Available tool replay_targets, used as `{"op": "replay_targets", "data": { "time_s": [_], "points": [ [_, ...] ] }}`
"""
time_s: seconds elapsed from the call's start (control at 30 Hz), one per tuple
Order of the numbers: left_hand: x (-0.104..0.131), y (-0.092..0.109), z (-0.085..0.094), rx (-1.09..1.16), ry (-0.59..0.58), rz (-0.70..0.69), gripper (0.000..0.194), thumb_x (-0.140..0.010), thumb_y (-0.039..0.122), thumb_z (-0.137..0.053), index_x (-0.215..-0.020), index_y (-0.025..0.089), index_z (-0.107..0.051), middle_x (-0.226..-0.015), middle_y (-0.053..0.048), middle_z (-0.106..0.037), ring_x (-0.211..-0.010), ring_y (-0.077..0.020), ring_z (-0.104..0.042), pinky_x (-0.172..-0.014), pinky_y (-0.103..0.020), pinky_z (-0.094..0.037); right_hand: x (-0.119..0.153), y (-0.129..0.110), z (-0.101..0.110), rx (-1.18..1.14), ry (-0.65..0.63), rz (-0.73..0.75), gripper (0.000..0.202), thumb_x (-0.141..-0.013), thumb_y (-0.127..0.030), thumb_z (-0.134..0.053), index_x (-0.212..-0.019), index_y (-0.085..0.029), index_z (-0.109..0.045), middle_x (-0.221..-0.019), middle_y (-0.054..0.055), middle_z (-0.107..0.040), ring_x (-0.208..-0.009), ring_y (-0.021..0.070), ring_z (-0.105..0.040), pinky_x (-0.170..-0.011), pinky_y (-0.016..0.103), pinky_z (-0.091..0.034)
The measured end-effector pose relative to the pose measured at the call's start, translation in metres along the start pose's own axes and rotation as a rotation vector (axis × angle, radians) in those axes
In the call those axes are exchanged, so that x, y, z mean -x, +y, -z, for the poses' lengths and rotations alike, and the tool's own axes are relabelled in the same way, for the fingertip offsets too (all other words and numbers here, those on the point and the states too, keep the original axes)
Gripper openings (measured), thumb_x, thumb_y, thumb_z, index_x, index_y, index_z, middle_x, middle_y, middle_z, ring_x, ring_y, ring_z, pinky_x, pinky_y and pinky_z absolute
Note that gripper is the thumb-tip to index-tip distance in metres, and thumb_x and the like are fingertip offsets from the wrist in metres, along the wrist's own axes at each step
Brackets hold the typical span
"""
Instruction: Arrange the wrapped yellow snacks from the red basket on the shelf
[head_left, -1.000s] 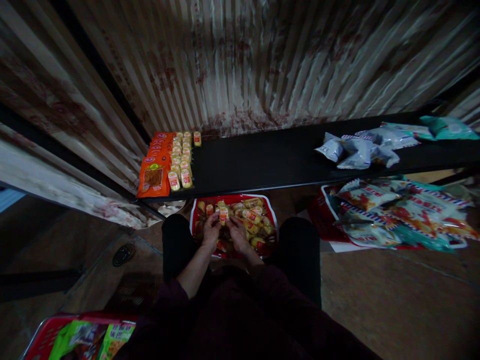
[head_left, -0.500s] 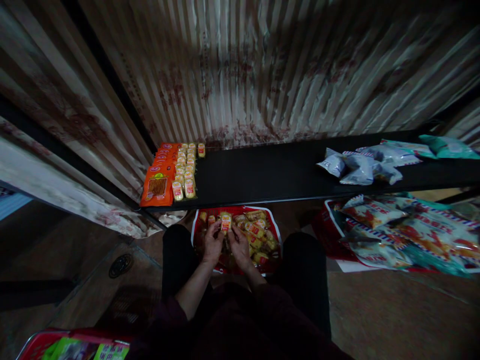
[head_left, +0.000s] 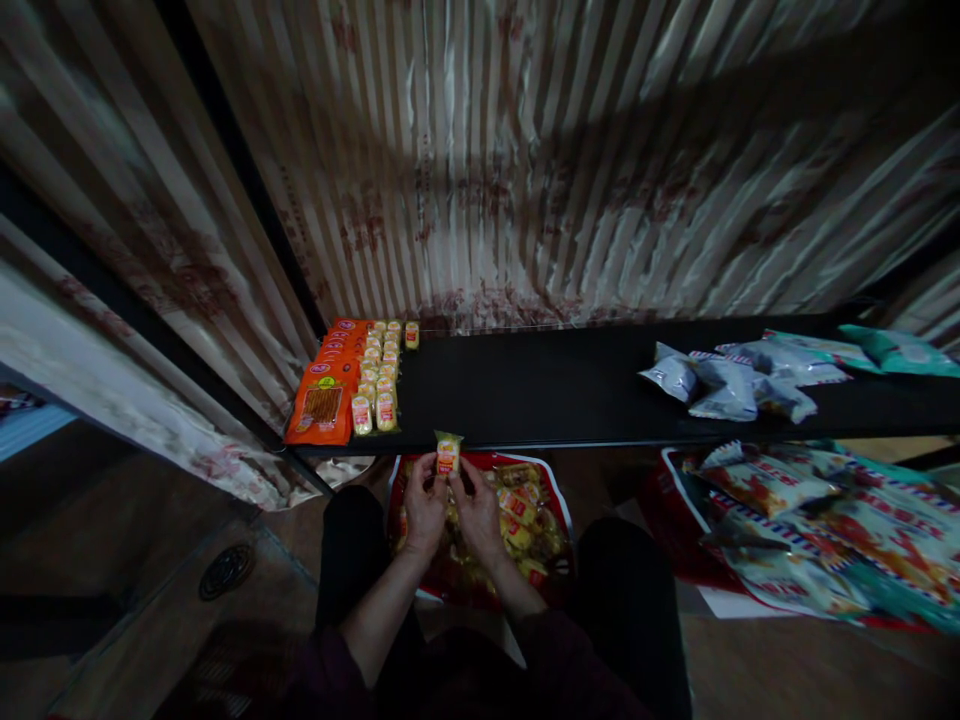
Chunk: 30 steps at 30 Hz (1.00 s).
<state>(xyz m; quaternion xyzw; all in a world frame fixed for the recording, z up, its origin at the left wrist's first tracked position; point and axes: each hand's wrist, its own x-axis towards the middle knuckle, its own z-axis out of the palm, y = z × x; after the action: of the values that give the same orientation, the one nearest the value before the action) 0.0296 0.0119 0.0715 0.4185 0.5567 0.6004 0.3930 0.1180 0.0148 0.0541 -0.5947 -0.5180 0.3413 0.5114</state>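
Note:
A small packaged snack (head_left: 448, 455) in a clear yellow wrapper with a red and white label is held upright between my two hands. My left hand (head_left: 426, 505) pinches its left side, and my right hand (head_left: 477, 508) grips the right side. Both hands are over a red basket (head_left: 561, 500) with a white rim, filled with similar packaged snacks (head_left: 525, 510). On the black shelf (head_left: 517, 385) just ahead, matching snacks (head_left: 386, 395) stand in two rows, with a single one (head_left: 412, 334) at the back beside them.
Orange snack packets (head_left: 322, 400) lie overlapped at the shelf's left end. Silvery bags (head_left: 724, 388) and teal bags (head_left: 896, 350) lie at its right. Below them, a second red basket (head_left: 679, 520) holds large bags. A black metal post (head_left: 240, 160) rises at the left, before a striped curtain (head_left: 487, 150).
Both hands have lifted the packaged snack slightly toward the shelf's front edge. My view has tilted upward, so the shelf and baskets appear lower.

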Motion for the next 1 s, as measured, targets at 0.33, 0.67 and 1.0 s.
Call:
{"op": "replay_targets", "data": {
  "time_s": [0.33, 0.67, 1.0],
  "points": [
    [-0.055, 0.019, -0.011, -0.063, 0.051, -0.089, 0.021, -0.074, 0.018, -0.058, -0.095, 0.02, -0.061, -0.098, -0.007, -0.063, -0.09, -0.0176, -0.058, -0.088, -0.032, -0.043, -0.063, -0.031, -0.013, 0.053, -0.042, 0.029, 0.037, -0.079, -0.038, -0.051, -0.112, -0.021, -0.059, -0.1, 0.007, -0.069, -0.09, 0.021, -0.064, -0.085, 0.035, -0.048],
    [-0.111, 0.014, -0.032, -0.086, 0.112, -0.084, 0.025, -0.073, 0.013, -0.056, -0.096, 0.021, -0.063, -0.1, -0.007, -0.064, -0.097, -0.0195, -0.058, -0.095, -0.035, -0.04, -0.127, -0.031, -0.037, 0.13, -0.051, 0.066, 0.03, -0.08, -0.033, -0.051, -0.108, -0.023, -0.059, -0.091, 0.004, -0.069, -0.082, 0.0193, -0.064, -0.077, 0.031, -0.048],
    [-0.163, 0.019, -0.046, -0.166, 0.196, -0.024, 0.027, -0.077, 0.02, -0.052, -0.102, 0.021, -0.062, -0.111, -0.008, -0.064, -0.108, -0.0219, -0.054, -0.1, -0.034, -0.035, -0.179, -0.026, -0.067, 0.196, -0.044, 0.032, 0.024, -0.078, -0.033, -0.055, -0.101, -0.026, -0.058, -0.08, 0.002, -0.068, -0.074, 0.0196, -0.064, -0.069, 0.029, -0.045]
  ]
}}
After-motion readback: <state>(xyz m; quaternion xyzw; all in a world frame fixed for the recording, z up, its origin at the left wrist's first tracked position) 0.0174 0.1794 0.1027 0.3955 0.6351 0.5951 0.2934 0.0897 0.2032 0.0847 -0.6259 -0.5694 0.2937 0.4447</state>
